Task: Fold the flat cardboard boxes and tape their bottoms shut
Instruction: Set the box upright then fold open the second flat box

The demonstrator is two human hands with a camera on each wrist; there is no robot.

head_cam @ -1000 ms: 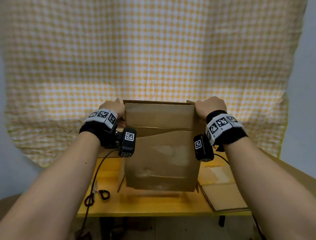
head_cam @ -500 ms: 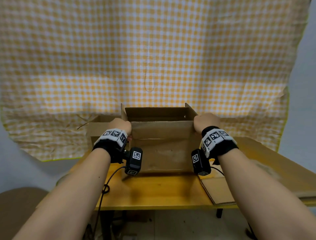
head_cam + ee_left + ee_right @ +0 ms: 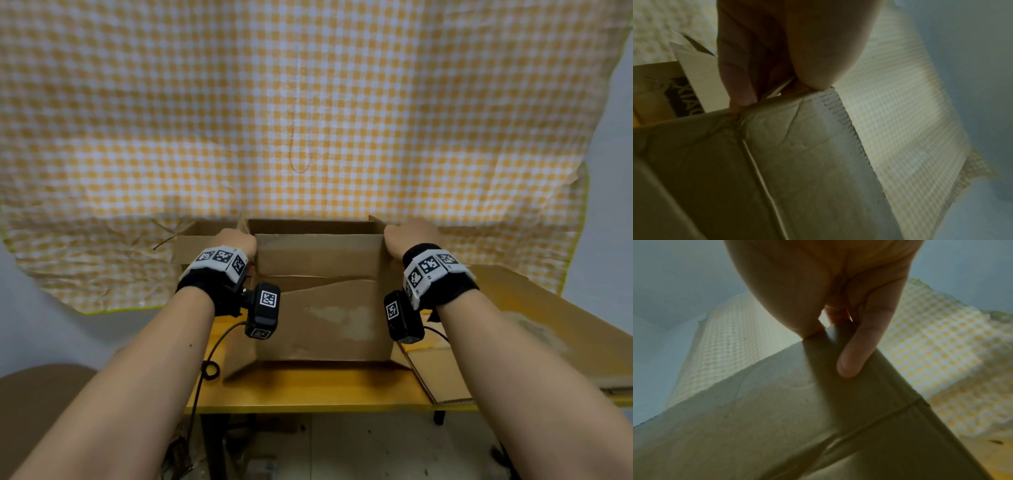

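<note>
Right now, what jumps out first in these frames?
An open cardboard box stands upright at mid-table, gripped at its top near corners by the left hand and right hand. Behind it hangs a big yellow-and-white checked cloth that fills the background. A second box sits behind the first on the left, and flat cardboard lies on the yellow table at right.

Open box (image 3: 322, 308) fills table (image 3: 308, 387) centre, second box (image 3: 198, 240) close behind-left, flat cardboard (image 3: 438, 373) right
</note>
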